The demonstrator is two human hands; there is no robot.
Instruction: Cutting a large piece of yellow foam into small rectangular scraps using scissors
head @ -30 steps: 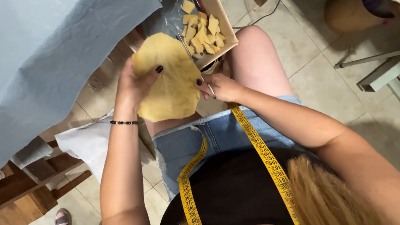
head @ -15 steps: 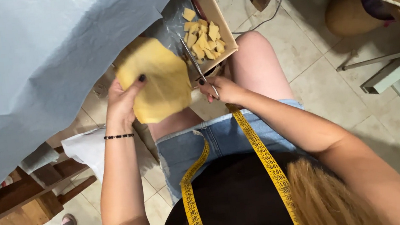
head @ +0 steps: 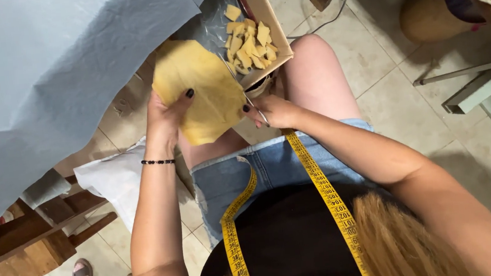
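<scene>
The yellow sheet (head: 202, 88), a floppy, leathery-looking piece with an uneven outline, is held up over the person's bare knees. A yellow measuring tape (head: 322, 190) hangs round the neck over the denim shorts (nearest of all). The left hand (head: 165, 115) pinches the sheet's lower left edge, thumb on top. The right hand (head: 273, 110) is closed round scissors (head: 247, 93), blades at the sheet's right edge. Beyond, a cardboard box (head: 264, 16) holds small yellow offcuts (head: 248, 44).
</scene>
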